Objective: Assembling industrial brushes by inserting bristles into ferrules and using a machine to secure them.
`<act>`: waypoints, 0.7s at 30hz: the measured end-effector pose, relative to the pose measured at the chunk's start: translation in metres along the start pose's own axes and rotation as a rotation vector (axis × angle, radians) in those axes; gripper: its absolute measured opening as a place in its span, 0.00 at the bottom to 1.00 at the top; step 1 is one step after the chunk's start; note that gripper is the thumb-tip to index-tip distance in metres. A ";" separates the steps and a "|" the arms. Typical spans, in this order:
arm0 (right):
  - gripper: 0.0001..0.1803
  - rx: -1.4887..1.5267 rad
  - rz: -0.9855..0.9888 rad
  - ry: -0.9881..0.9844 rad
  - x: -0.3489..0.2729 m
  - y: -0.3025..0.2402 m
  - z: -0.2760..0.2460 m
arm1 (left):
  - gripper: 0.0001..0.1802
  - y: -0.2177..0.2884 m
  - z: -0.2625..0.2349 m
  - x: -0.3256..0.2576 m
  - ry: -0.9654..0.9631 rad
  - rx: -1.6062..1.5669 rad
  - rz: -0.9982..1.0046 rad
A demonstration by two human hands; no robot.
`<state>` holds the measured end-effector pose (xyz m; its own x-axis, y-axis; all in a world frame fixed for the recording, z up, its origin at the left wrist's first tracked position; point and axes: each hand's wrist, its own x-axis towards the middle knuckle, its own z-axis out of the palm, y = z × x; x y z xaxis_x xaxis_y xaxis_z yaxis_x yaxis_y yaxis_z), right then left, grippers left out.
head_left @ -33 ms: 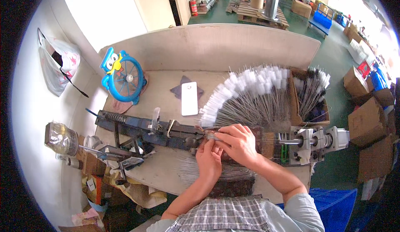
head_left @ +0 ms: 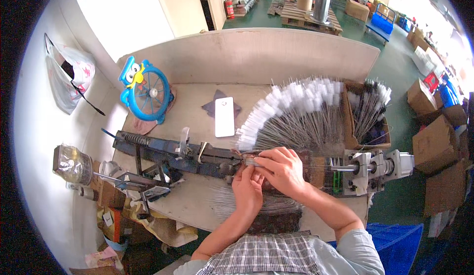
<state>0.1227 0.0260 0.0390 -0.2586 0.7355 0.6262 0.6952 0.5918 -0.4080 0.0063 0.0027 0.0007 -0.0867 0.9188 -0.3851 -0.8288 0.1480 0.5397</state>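
My left hand and my right hand meet at the right end of a dark metal bar fixture. Fingers of both are bent together around a small whitish piece; its kind is mostly hidden. From beneath my right hand, thin wires run right toward a machine's metal spindle. Loose thin wires lie on the table below my left hand. Beyond my hands, a large fan of white-tipped wire brushes is spread with the bristle ends away from me.
A cardboard box of dark-tipped brushes stands right of the fan. A white phone lies on a dark cloth, near a blue round fan with a duck head. A low panel borders the table's far edge. A blue crate sits lower right.
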 end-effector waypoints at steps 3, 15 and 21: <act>0.14 -0.002 -0.014 0.004 0.002 -0.003 -0.006 | 0.09 0.000 -0.004 0.001 -0.060 0.019 0.009; 0.08 -0.121 0.035 -0.187 -0.022 0.001 -0.030 | 0.32 0.014 -0.003 -0.012 -0.100 0.072 -0.043; 0.08 0.004 0.084 -0.130 -0.019 0.002 -0.048 | 0.31 0.015 -0.003 -0.017 -0.168 0.283 -0.066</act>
<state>0.1612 -0.0026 0.0575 -0.2845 0.8186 0.4990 0.7150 0.5279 -0.4583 -0.0067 -0.0121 0.0134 0.0740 0.9479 -0.3098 -0.6408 0.2832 0.7135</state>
